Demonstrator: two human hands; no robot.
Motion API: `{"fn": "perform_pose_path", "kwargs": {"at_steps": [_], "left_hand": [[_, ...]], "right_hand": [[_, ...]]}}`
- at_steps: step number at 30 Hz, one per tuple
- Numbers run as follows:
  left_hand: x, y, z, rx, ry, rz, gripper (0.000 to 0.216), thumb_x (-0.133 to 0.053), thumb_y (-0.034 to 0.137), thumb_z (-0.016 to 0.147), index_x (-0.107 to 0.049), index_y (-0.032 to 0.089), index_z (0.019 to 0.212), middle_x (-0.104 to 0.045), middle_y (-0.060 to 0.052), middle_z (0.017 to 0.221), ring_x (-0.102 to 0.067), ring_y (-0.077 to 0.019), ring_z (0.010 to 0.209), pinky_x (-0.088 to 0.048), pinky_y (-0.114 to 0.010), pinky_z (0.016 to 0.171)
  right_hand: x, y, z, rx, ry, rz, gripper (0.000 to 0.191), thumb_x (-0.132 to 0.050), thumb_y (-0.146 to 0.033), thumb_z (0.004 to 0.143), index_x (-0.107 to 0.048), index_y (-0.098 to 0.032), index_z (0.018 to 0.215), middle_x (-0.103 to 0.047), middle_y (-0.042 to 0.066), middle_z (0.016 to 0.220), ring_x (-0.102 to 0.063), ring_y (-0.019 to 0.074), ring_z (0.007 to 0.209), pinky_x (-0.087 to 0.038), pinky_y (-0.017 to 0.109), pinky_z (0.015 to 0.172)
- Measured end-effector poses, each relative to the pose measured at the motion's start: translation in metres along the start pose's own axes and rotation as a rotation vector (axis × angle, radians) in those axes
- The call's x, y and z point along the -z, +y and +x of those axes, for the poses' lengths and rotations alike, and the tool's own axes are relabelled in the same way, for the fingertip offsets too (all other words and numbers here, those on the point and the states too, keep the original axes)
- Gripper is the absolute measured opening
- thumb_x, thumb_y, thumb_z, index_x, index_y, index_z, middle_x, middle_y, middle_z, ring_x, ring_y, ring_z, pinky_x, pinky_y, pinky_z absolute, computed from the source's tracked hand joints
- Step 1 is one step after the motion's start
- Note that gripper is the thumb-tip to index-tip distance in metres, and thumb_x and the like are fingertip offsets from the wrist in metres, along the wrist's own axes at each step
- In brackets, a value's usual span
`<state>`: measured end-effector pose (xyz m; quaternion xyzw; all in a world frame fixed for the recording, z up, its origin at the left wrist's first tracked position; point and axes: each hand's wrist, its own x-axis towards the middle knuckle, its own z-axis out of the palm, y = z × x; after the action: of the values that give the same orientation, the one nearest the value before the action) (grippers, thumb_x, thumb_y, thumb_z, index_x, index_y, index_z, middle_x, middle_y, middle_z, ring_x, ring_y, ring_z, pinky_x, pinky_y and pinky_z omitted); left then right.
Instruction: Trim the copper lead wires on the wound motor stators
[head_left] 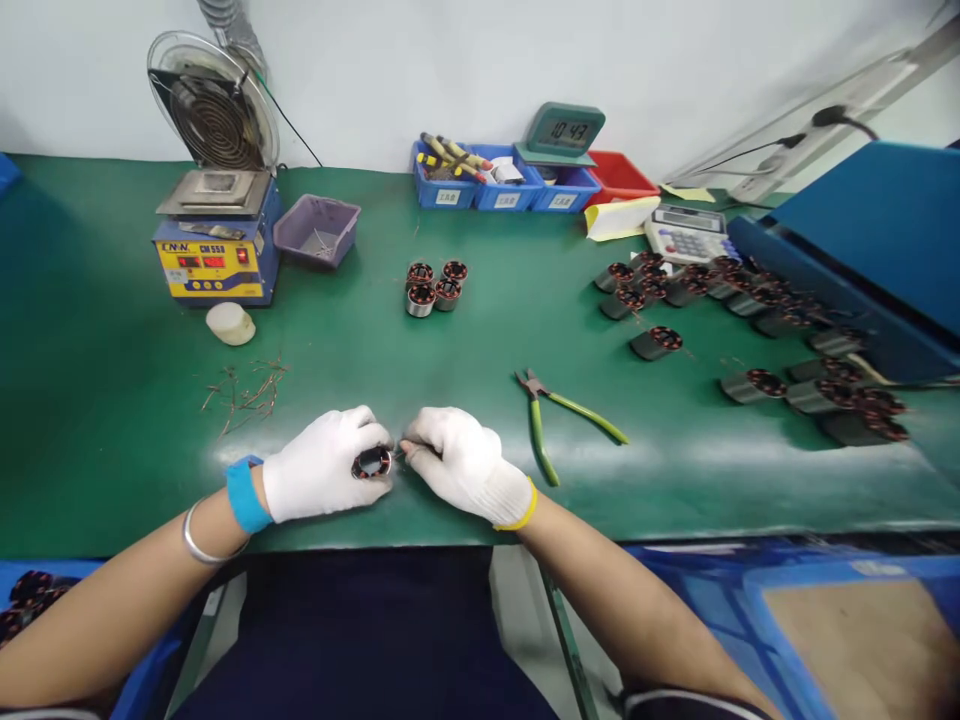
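My left hand (322,465), in a white glove, is wrapped round a motor stator (372,463) near the table's front edge. The stator's open end with copper windings faces up toward me. Just to its right, my gloved right hand (454,455) pinches with thumb and forefinger at the stator's side. Thin wire ends seem to run between the fingertips and the stator, too fine to make out clearly. Green-handled cutting pliers (544,410) lie spread on the table to the right of my right hand.
Stators (433,288) stand grouped mid-table; more stators (750,300) lie at right beside a blue bin (862,250). Copper wire scraps (246,398) lie at left, near a solder pot (217,245) and purple tray (317,232). Blue boxes (506,195) and a clock (564,130) stand behind.
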<state>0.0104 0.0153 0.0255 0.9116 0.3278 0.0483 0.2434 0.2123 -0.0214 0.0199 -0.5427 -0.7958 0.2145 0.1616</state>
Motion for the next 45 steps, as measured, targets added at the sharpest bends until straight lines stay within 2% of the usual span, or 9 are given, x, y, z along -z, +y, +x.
{"fn": "perform_pose_path", "kwargs": {"at_steps": [9,16,24,31,33,35,37,40,45], "left_hand": [[-0.015,0.02,-0.001,0.08,0.045,0.095,0.012,-0.047,0.019,0.078,-0.053,0.018,0.089,-0.052,-0.007,0.092,-0.048,-0.0227,0.083,-0.043,-0.037,0.074],[-0.039,0.018,0.006,0.086,0.264,0.019,0.007,-0.045,0.015,0.074,-0.047,0.02,0.079,-0.053,-0.007,0.088,-0.048,-0.022,0.082,-0.044,-0.035,0.074],[-0.038,0.015,0.005,0.019,0.291,-0.156,0.012,-0.042,0.016,0.085,-0.048,0.02,0.075,-0.058,-0.006,0.086,-0.051,-0.0192,0.083,-0.045,-0.035,0.078],[-0.035,0.021,0.011,0.242,0.285,-0.304,0.013,-0.049,0.019,0.08,-0.051,0.019,0.068,-0.058,-0.003,0.075,-0.054,-0.0194,0.078,-0.046,-0.036,0.074],[-0.03,0.018,0.009,0.22,0.257,-0.333,0.007,-0.05,0.02,0.08,-0.057,0.018,0.078,-0.062,-0.005,0.086,-0.057,-0.021,0.087,-0.048,-0.039,0.082],[-0.023,0.013,0.001,0.173,0.224,-0.397,0.029,-0.054,0.022,0.078,-0.056,0.017,0.106,-0.062,-0.009,0.112,-0.057,-0.0233,0.106,-0.047,-0.041,0.094],[-0.016,0.009,-0.008,0.163,0.201,-0.43,0.063,-0.062,0.023,0.07,-0.041,0.017,0.129,-0.053,-0.012,0.131,-0.052,-0.0265,0.118,-0.045,-0.043,0.1],[-0.01,0.007,-0.019,0.214,0.192,-0.354,0.083,-0.071,0.024,0.057,-0.036,0.018,0.132,-0.052,-0.014,0.13,-0.054,-0.0303,0.116,-0.048,-0.044,0.097],[-0.014,0.01,-0.016,0.259,0.14,-0.233,0.037,-0.065,0.028,0.065,-0.056,0.019,0.1,-0.062,-0.007,0.096,-0.062,-0.0244,0.086,-0.051,-0.037,0.076]], "right_hand": [[0.004,-0.002,0.006,0.015,-0.075,-0.182,0.016,-0.055,-0.026,0.087,-0.069,-0.019,0.083,-0.067,0.005,0.085,-0.058,0.02,0.08,-0.038,0.03,0.071],[0.003,0.002,0.008,0.045,-0.127,-0.191,0.017,-0.054,-0.026,0.088,-0.067,-0.018,0.081,-0.066,0.005,0.084,-0.058,0.0196,0.081,-0.04,0.029,0.072],[-0.005,0.011,-0.003,0.067,-0.081,-0.092,0.012,-0.056,-0.024,0.086,-0.064,-0.018,0.08,-0.065,0.004,0.081,-0.057,0.0182,0.077,-0.041,0.028,0.07],[-0.026,-0.003,-0.029,0.183,0.089,0.014,0.016,-0.051,-0.025,0.087,-0.058,-0.019,0.074,-0.065,0.007,0.08,-0.059,0.0207,0.079,-0.045,0.033,0.077],[-0.027,-0.001,-0.035,0.186,0.155,0.126,0.019,-0.048,-0.027,0.09,-0.058,-0.02,0.075,-0.065,0.006,0.079,-0.06,0.0188,0.077,-0.046,0.031,0.074],[-0.02,0.003,-0.038,0.245,0.2,0.177,0.019,-0.049,-0.032,0.092,-0.061,-0.02,0.085,-0.067,0.006,0.085,-0.062,0.0186,0.081,-0.047,0.031,0.076],[-0.011,0.006,-0.038,0.381,0.209,0.07,0.026,-0.053,-0.04,0.091,-0.061,-0.019,0.104,-0.067,0.011,0.102,-0.062,0.022,0.092,-0.047,0.035,0.081],[-0.003,0.005,-0.03,0.464,0.109,-0.255,0.045,-0.054,-0.043,0.091,-0.052,-0.018,0.127,-0.057,0.017,0.127,-0.06,0.0259,0.095,-0.045,0.038,0.078],[-0.009,-0.002,-0.015,0.316,-0.128,-0.478,0.034,-0.045,-0.038,0.095,-0.059,-0.017,0.117,-0.065,0.011,0.105,-0.056,0.0238,0.079,-0.039,0.036,0.066]]}}
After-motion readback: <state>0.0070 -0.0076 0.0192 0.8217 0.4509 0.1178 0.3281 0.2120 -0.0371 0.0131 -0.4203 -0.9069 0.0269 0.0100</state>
